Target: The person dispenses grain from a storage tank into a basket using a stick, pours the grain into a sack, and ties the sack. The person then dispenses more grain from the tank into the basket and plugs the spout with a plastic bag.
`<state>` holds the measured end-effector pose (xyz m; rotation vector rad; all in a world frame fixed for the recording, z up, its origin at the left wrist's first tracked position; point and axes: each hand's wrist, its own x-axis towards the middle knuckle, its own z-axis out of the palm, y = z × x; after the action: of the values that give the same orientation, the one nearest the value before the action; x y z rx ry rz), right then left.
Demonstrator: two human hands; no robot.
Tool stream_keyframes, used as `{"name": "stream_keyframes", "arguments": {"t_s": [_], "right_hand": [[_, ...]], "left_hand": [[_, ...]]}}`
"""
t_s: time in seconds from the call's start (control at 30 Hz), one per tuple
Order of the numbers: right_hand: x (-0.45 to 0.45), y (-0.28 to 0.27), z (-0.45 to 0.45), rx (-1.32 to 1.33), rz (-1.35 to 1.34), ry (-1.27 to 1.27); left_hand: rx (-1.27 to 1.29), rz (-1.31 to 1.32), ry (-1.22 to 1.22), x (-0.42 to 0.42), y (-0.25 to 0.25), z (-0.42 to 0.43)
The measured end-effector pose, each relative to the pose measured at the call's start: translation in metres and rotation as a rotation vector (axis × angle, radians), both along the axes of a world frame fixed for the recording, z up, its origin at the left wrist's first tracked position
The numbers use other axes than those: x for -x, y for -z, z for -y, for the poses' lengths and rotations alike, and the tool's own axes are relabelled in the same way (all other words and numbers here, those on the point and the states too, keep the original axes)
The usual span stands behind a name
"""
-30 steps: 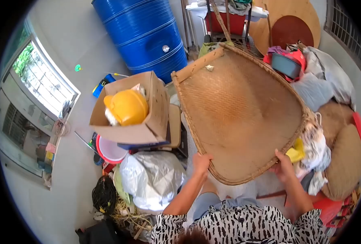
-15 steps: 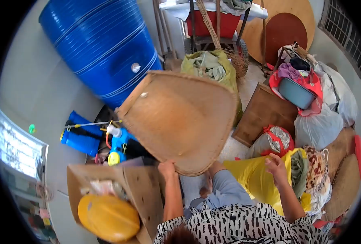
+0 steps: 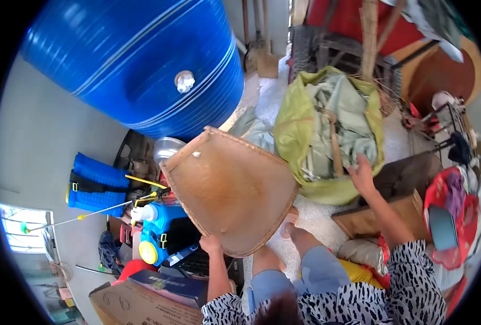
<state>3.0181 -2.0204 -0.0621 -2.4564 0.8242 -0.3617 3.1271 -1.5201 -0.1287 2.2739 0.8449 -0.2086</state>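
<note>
My left hand (image 3: 212,245) is closed on the near left edge of a wide brown winnowing basket (image 3: 240,189), held tilted above the floor in front of my legs. My right hand (image 3: 362,176) reaches over the near right rim of a yellow-green sack (image 3: 292,130). Its fingers look parted, with nothing visible in them. Inside this sack lie crumpled pale green sacks or cloth (image 3: 354,114) and a wooden-handled tool (image 3: 336,149). Whether my right fingertips touch the cloth I cannot tell.
A big blue barrel (image 3: 143,70) stands at the upper left. Below it are a blue backpack sprayer (image 3: 164,230) and cardboard box (image 3: 143,303). To the right lie a wooden box (image 3: 384,216) and a red bag (image 3: 435,189). A cart (image 3: 343,49) stands behind the sack.
I have moved forward and the view has turned toward the yellow-green sack. My right hand has gone from above the yellow bag to that sack. My left hand keeps hold of the winnowing basket.
</note>
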Motion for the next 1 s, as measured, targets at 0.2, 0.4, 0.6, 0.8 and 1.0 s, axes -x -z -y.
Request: {"name": "stream_keyframes", "arguments": {"t_s": [0.2, 0.4, 0.6, 0.8, 1.0], "right_hand": [[-0.090, 0.051, 0.024, -0.024, -0.432, 0.052], [-0.114, 0.030, 0.002, 0.203, -0.545, 0.064], [-0.108, 0.060, -0.005, 0.121, -0.499, 0.209], [-0.090, 0.066, -0.013, -0.039, -0.335, 0.262], [-0.060, 0.075, -0.014, -0.159, -0.330, 0.323]], "left_hand": [[0.291, -0.101, -0.110, -0.068, 0.040, -0.020], [0.309, -0.058, -0.021, -0.085, 0.056, -0.060], [0.282, -0.029, 0.063, -0.105, 0.123, -0.035], [0.426, -0.017, 0.020, -0.138, 0.259, -0.025], [0.605, 0.046, 0.020, -0.171, 0.329, -0.015]]}}
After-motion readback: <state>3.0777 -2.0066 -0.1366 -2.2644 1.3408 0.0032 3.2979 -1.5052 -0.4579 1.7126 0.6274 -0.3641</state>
